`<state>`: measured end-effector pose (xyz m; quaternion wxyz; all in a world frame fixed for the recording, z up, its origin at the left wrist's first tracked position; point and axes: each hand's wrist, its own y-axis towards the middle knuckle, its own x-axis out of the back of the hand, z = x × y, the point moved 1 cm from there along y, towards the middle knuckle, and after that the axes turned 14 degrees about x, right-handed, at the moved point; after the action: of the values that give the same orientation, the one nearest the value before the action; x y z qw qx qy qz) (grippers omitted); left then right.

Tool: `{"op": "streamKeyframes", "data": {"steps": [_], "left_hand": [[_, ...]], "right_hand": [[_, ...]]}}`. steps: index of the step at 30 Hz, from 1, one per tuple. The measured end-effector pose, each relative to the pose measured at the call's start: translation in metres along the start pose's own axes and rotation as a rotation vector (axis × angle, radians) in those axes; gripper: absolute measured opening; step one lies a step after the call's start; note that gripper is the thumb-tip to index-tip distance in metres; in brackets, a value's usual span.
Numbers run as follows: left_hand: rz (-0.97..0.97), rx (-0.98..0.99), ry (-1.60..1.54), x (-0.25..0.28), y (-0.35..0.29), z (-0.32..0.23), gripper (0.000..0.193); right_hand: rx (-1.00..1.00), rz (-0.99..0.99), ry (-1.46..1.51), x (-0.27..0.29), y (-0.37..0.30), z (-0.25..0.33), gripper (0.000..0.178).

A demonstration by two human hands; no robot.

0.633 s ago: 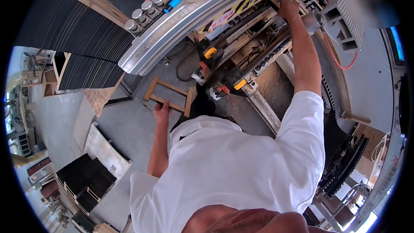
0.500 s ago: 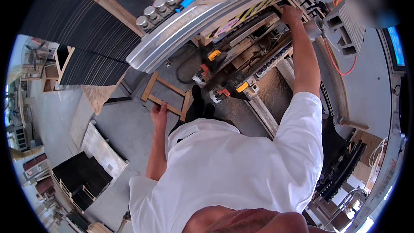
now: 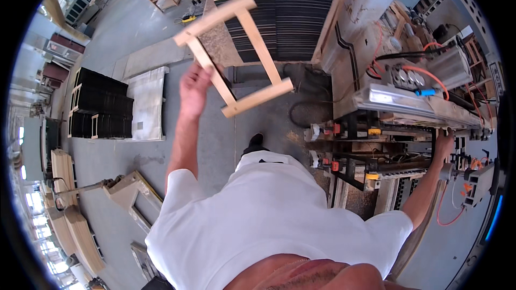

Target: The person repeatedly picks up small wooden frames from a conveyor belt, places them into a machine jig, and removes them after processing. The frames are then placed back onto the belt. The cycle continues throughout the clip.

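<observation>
A wooden frame (image 3: 259,48) of light bars, with two crosspieces between two longer end rails, is raised at the upper middle. My left hand (image 3: 194,83) is closed on one of its crosspieces, and the frame tilts above the floor. Far to the right, my right hand (image 3: 443,144) reaches into the machine (image 3: 376,158), beside a dark upright strip. Its fingers look curled, but what they hold is hidden. Red and yellow clamp parts sit along the machine's near rails, left of that hand.
Behind the raised frame stands a tall stack of dark-edged frames (image 3: 306,16). More dark stacks (image 3: 102,104) stand at left beside a pale sheet (image 3: 148,104). A metal beam (image 3: 398,96) crosses above the machine. Below left lies a wooden frame-shaped piece (image 3: 134,193).
My body and view have turned left. My left hand has lifted the wooden frame from low by my legs, outward toward the stack. My right hand stays at the machine.
</observation>
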<state>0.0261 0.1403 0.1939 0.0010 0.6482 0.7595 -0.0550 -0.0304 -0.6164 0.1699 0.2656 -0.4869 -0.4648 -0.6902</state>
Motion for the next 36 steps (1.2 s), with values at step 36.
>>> {"op": "streamKeyframes", "data": {"steps": [36], "left_hand": [[0.885, 0.427, 0.096, -0.091, 0.042, 0.13, 0.015]], "right_hand": [[-0.423, -0.209, 0.254, 0.059, -0.425, 0.292, 0.025]]}}
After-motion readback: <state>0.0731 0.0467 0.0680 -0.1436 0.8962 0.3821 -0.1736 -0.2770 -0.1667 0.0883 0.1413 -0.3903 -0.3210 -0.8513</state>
